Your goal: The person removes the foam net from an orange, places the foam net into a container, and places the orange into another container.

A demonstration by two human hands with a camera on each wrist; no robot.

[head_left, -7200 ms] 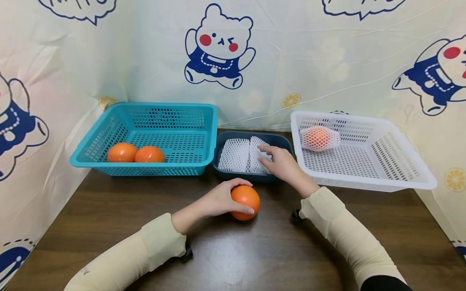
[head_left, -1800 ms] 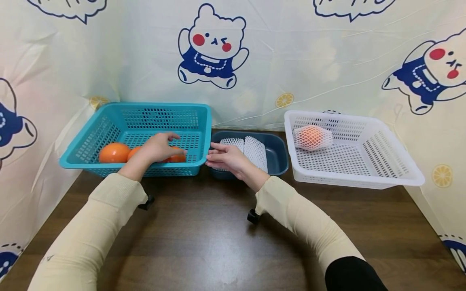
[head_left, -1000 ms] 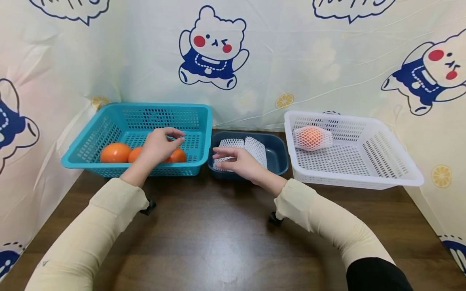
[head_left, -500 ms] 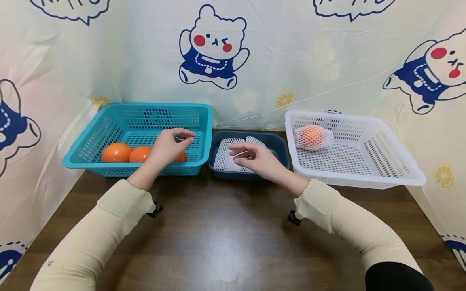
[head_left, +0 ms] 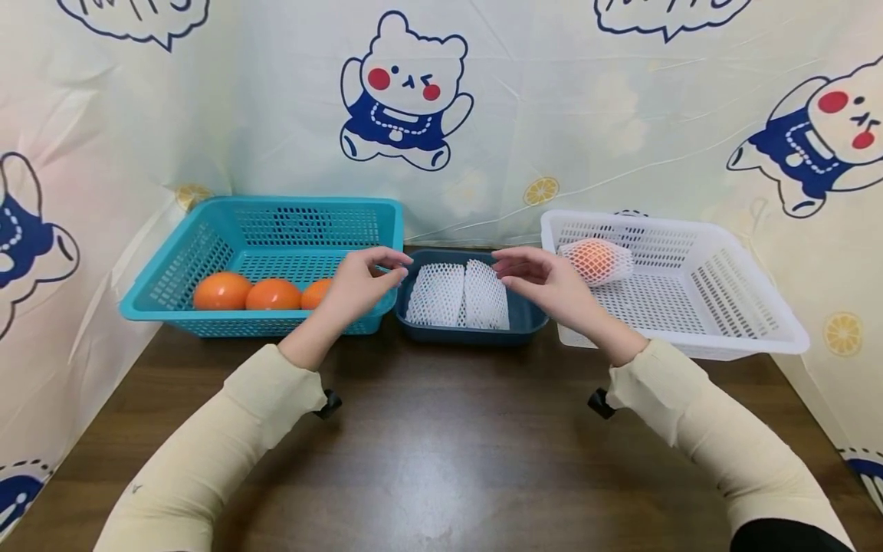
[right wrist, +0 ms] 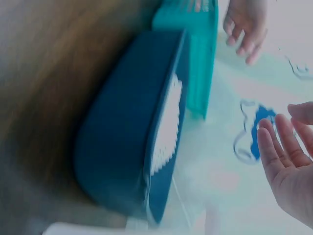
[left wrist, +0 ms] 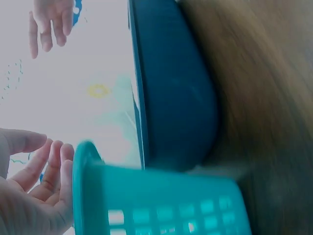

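Note:
My left hand (head_left: 360, 285) hovers over the right end of the teal basket (head_left: 262, 325), fingers loosely bent and holding nothing. In that basket lie three oranges in a row: a left one (head_left: 222, 291), a middle one (head_left: 273, 294) and a right one (head_left: 316, 294) partly behind my left hand. White foam fruit nets, a left one (head_left: 436, 295) and a right one (head_left: 486, 297), lie in the dark blue tray (head_left: 476, 336). Above the gap between this tray and the white basket (head_left: 690, 345) is my right hand (head_left: 552, 287), also with nothing in its relaxed fingers.
An orange in a foam net (head_left: 595, 261) lies at the left end of the white basket. The three containers stand side by side at the back of the brown wooden table (head_left: 428, 445), before a printed cloth (head_left: 524, 138).
Some seconds ago my left hand held an orange on the table; now three oranges are in the teal basket. Lately both hands moved right, the right one from over the tray's left end.

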